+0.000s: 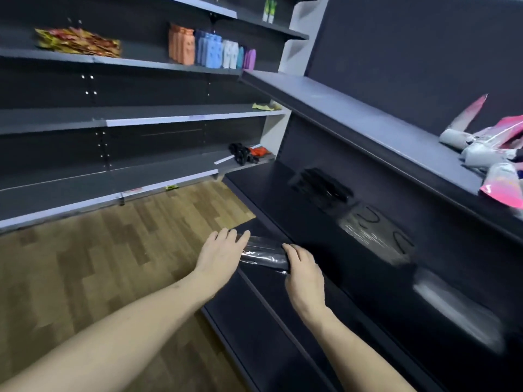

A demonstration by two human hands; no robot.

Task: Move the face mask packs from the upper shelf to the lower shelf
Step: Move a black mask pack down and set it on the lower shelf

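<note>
A flat pack of black face masks in clear, glossy plastic wrap (264,254) is held between the two hands at the front edge of the dark lower shelf (254,315). The left hand (222,251) is laid at the pack's left end with its fingers extended and close together, the fingertips touching the wrap. The right hand (304,274) is placed at the pack's right end with its fingers curled over the top of the wrap; the thumb is hidden, so the grip underneath cannot be confirmed.

Beyond and to the right of the right hand, three further clear-wrapped mask packs (376,234) are seen on the dark upper shelf (283,193), blurred by motion. Above that, a grey shelf board (353,114) carries pink and white pouches (498,157) at the far right. To the left of the left hand, a wood-pattern floor (99,264) is visible, and beyond it a second grey shelving unit (127,117) holding coloured packets and bottles.

The held pack's long axis runs from the left hand to the right hand, roughly along the shelf's front edge and tilted slightly downward toward the right hand. Its broad face is turned upward.
</note>
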